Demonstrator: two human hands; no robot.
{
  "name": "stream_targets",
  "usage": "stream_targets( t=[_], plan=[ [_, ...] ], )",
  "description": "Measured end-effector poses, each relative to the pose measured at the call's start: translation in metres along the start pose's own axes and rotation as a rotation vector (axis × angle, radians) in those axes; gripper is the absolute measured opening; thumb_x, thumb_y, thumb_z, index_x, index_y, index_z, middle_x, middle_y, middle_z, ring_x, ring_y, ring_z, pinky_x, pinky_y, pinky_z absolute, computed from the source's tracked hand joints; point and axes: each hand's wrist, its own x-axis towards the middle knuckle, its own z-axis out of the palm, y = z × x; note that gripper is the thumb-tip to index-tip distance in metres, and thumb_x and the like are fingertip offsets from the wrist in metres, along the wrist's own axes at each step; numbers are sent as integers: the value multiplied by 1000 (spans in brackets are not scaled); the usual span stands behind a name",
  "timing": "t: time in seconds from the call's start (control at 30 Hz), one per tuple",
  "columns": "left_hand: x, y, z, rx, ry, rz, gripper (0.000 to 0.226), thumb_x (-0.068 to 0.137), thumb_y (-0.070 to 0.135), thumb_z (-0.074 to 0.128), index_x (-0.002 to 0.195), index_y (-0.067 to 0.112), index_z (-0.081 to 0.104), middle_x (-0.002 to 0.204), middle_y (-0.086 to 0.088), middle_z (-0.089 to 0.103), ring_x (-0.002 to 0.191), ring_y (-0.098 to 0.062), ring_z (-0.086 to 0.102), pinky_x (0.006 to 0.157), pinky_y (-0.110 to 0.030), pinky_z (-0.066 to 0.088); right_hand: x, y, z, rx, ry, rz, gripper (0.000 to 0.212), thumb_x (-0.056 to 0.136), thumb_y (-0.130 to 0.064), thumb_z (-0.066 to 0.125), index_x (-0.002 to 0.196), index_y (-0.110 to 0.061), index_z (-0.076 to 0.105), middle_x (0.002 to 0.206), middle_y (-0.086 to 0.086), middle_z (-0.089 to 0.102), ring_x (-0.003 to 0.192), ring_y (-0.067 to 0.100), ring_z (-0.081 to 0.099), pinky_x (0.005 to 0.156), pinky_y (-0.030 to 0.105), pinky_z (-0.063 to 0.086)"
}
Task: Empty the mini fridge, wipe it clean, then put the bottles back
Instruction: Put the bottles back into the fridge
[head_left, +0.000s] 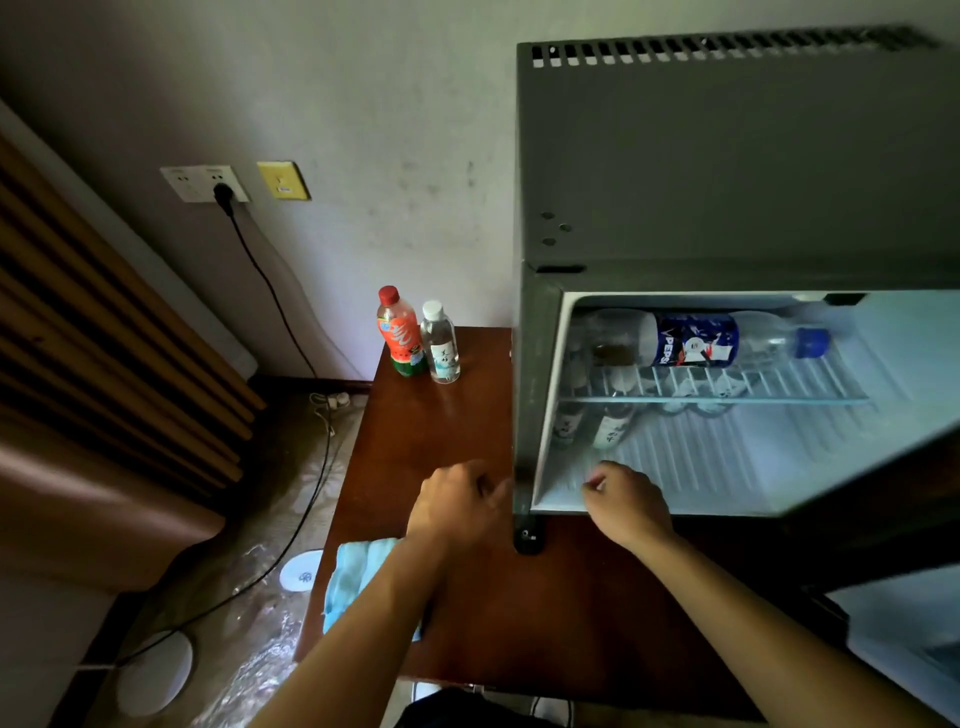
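Two bare forearms are reaching up from the bottom edge, nearest the camera. The mini fridge (727, 208) is standing open on the right end of a dark wooden table (441, 426), its white inside showing. A wire shelf (727, 389) is crossing the cavity, and a Pepsi bottle (696, 340) is lying on its side on that shelf, blue cap pointing right. Under the shelf, small bottles (613, 426) are lying at the back left; their number is hard to tell. A blue cloth (353, 577) is lying on the table's near left corner, partly under the left forearm. A red-capped drink bottle (400, 332) and a clear water bottle (440, 345) are standing upright, touching, at the table's far edge just left of the fridge. The left hand (457, 504) is hovering over the table beside the fridge's front corner, fingers loosely curled, holding nothing. The right hand (628, 496) is at the fridge's bottom lip, fingers curled, empty as far as can be seen.
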Motion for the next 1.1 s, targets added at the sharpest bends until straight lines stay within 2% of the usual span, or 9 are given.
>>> stream_targets(
  t=[0.17,0.3,0.57,0.63,0.73,0.8,0.9,1.03,1.1],
  plan=[
    [-3,-30,-13,-11,-48,5,32,90,44,61,68,23,51,70,8,58,81,-25,62,66,-29,36,-30,-43,23,1,-115,-90,17,93,-33,48,89,-28,64,83,-9,64,70,10,58,52,23,36],
    [-5,-62,-28,-41,-46,-23,32,91,43,60,72,18,54,69,7,57,80,-27,61,65,-29,34,-41,-82,38,101,-208,-127,21,94,-34,47,94,-30,68,86,-13,68,79,8,63,68,27,51],
    [10,-121,-60,-80,-49,-71,37,90,40,61,58,29,45,58,12,50,69,-21,53,61,-29,31,-28,-147,56,383,-134,-23,11,94,-27,54,95,-29,65,88,-7,68,83,16,66,80,38,56],
    [16,-129,-69,-94,-40,-61,37,91,38,62,59,29,45,59,12,49,67,-19,52,59,-29,31,-24,-159,61,426,-119,4,13,94,-26,53,97,-26,66,87,-4,68,79,16,66,74,36,57],
    [25,-139,-80,-128,-21,-54,39,92,37,62,60,26,43,58,11,49,64,-17,49,59,-27,32,-17,-178,68,503,-109,14,15,96,-23,52,101,-22,66,85,-4,67,70,9,64,50,15,46],
    [33,-144,-87,-158,-7,-63,39,93,37,62,61,24,44,58,10,49,61,-13,49,56,-26,32,-11,-190,71,531,-93,0,14,97,-22,52,101,-23,66,85,-4,67,69,6,63,45,9,41],
    [45,-149,-98,-191,31,-62,38,93,38,62,61,25,45,58,11,51,56,-2,48,47,-15,28,2,-207,69,538,-77,-16,13,97,-20,53,96,-26,65,83,-5,67,68,6,63,44,9,41],
    [63,-153,-110,-187,67,-55,33,93,40,61,67,22,51,66,6,58,63,-13,51,54,-24,28,31,-223,62,532,-31,-25,13,94,-17,55,94,-21,67,79,2,68,60,10,61,46,17,43],
    [71,-156,-112,-206,68,-60,31,93,40,60,70,21,53,67,6,59,65,-14,53,55,-24,28,48,-231,57,490,-14,-29,13,94,-18,56,101,-22,66,83,-1,67,69,12,64,57,23,51]
  ],
)
